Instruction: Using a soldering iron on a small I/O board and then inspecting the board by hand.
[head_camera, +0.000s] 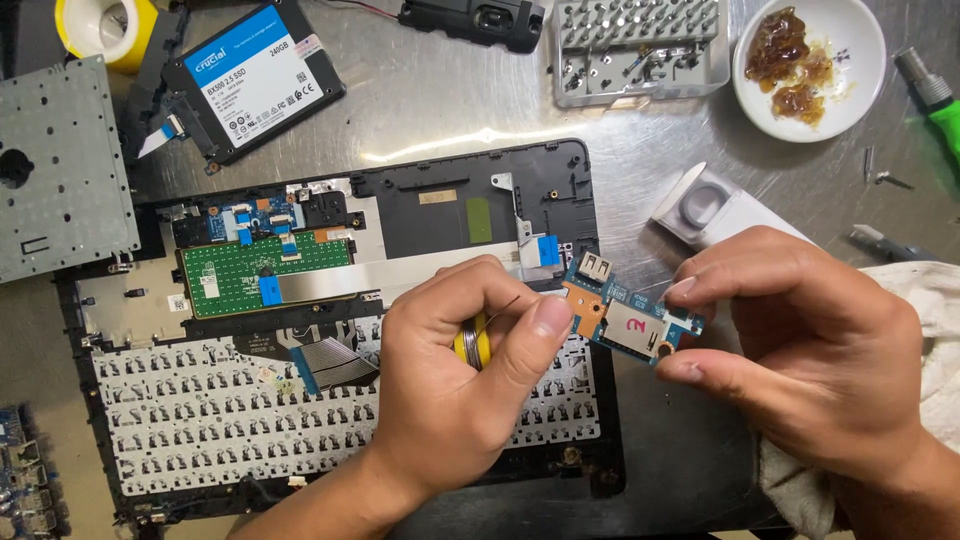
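Right hand (800, 350) pinching small blue circuit board (630, 320), left hand (460, 390) gripping yellow-handled tool (472, 345) at its nine o'clock, opened laptop base (300, 330) beneath, white dish (810, 65) at one o'clock

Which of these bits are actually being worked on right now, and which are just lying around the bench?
In hand:
left hand with yellow-handled tool
right hand holding small blue circuit board
opened laptop base beneath

Lying about:
solid-state drive
screw tray
white dish of brown paste
yellow tape roll

Left hand (455, 375) fisted, right hand (800, 350) pinching with fingertips.
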